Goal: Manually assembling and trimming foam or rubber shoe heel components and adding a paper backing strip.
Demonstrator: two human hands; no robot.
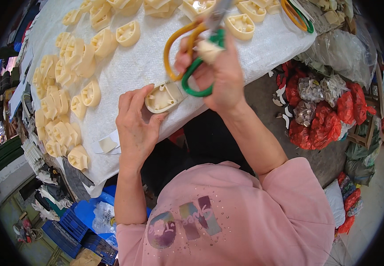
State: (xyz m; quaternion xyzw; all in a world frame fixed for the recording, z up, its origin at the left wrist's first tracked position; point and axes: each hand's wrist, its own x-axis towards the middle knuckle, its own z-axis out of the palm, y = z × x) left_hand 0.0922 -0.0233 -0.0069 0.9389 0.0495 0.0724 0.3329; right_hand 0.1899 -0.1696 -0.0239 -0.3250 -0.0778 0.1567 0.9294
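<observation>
My left hand [135,126] grips a hollow cream plastic heel piece [163,98] at the table edge, thumb and fingers on its rounded end. Its open side faces up and shows small posts inside. My right hand [223,75] holds a pair of scissors [170,51] with one yellow and one green handle loop, blades pointing up and away. Motion blurs the blades. A pale patch [209,51] shows at the scissors by my fingers; whether it is a wrap or a scrap I cannot tell. The scissors are just to the right of the heel piece.
Many similar heel pieces [74,55] lie in groups on the white-covered table [121,66]. Near my left wrist is a small pale square piece [107,145]. Another pair of scissors [299,17] lies at the far right corner. Red bags [318,126] stand on the floor; blue crates [72,224] are lower left.
</observation>
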